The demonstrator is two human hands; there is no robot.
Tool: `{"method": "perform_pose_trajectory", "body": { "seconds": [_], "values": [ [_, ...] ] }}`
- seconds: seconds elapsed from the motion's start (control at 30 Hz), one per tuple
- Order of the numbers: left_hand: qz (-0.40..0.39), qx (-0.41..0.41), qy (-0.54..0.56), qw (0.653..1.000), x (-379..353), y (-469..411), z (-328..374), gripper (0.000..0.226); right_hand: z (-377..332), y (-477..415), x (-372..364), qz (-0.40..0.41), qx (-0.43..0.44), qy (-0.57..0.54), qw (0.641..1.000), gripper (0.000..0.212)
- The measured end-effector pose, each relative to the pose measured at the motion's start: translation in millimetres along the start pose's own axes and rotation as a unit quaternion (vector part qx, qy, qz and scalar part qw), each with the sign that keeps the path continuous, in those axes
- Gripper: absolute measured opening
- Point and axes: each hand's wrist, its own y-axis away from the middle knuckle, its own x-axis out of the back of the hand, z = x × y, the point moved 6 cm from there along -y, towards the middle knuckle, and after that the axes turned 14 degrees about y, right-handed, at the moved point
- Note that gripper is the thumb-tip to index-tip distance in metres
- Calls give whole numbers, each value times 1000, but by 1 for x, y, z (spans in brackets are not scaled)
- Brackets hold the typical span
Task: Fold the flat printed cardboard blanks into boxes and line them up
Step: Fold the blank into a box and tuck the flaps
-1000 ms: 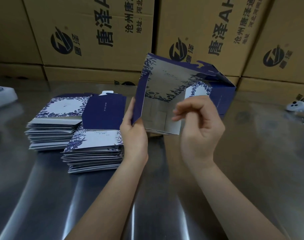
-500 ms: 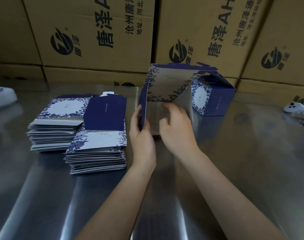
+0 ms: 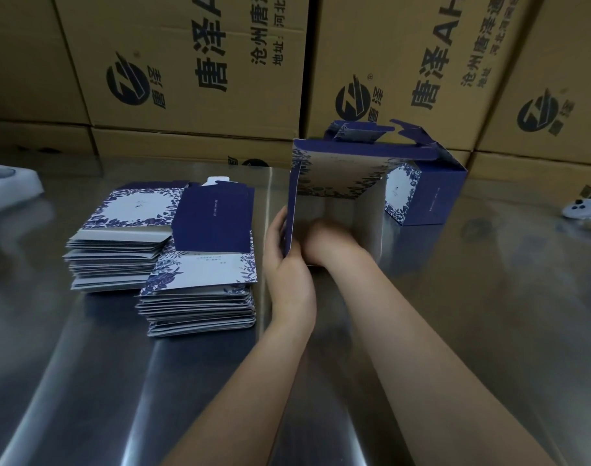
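**Both hands at the open box, mid-table**

The half-folded box (image 3: 334, 183) stands on the steel table (image 3: 489, 297) with its open side towards the person and its top flaps sticking up. The left hand (image 3: 287, 267) grasps the box's navy left wall at the near edge, thumb on the outside. The right hand (image 3: 327, 240) reaches into the opening just beside that wall, low against the grey inner panel. It is blurred, so I cannot tell whether its fingers are curled or flat.

A finished box (image 3: 425, 193) stands just behind and to the right of the open one. Two stacks of flat blanks (image 3: 119, 243) (image 3: 200, 290) lie near the left hand, to its left. Brown printed cartons (image 3: 186, 62) line the back of the table.
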Motion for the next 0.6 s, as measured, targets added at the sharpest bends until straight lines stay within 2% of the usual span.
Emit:
{"method": "perform_pose_trajectory", "body": {
  "seconds": [0.17, 0.3, 0.37, 0.5, 0.6],
  "values": [
    [16, -3, 15, 1000, 1, 0, -1, 49, -6, -8, -16, -53, 47, 52, 996, 36],
    [20, 2, 23, 1000, 2, -1, -2, 50, -7, -8, -15, -74, 49, 37, 995, 36],
    [19, -6, 12, 1000, 2, -1, -2, 49, -5, -5, -14, -53, 42, 35, 997, 36],
    [14, -18, 11, 1000, 4, -4, -4, 44, -1, 5, -8, 69, -5, 6, 998, 34],
    [15, -21, 20, 999, 4, -4, -5, 43, -1, 6, -12, 75, -18, -26, 997, 34]
  ]
}}
